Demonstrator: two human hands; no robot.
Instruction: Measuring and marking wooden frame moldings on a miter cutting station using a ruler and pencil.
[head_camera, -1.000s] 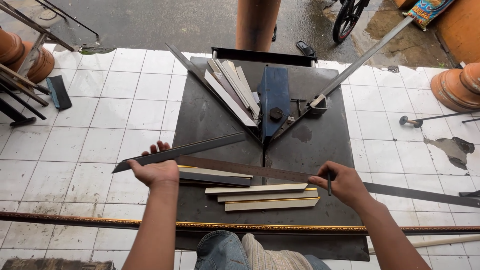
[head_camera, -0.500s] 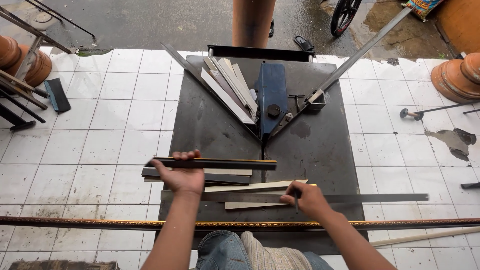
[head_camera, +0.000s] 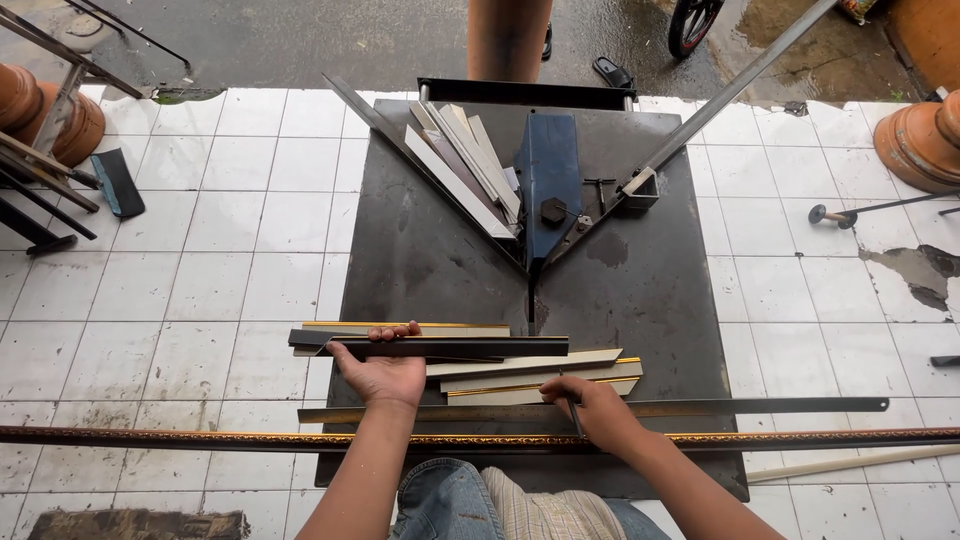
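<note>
L hand (head_camera: 385, 375) fingers clamp dark moulding strip (head_camera: 450, 347), mitre-cut ends; R hand (head_camera: 600, 410) pinches pencil (head_camera: 570, 405).

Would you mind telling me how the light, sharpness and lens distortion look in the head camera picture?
Head view: soft, even daylight, with faint shadows under the left hand and right hand; a dull sheen on the dark metal table; everything sharp, no motion blur; the long gilded moulding bows slightly, suggesting wide-angle distortion.
</note>
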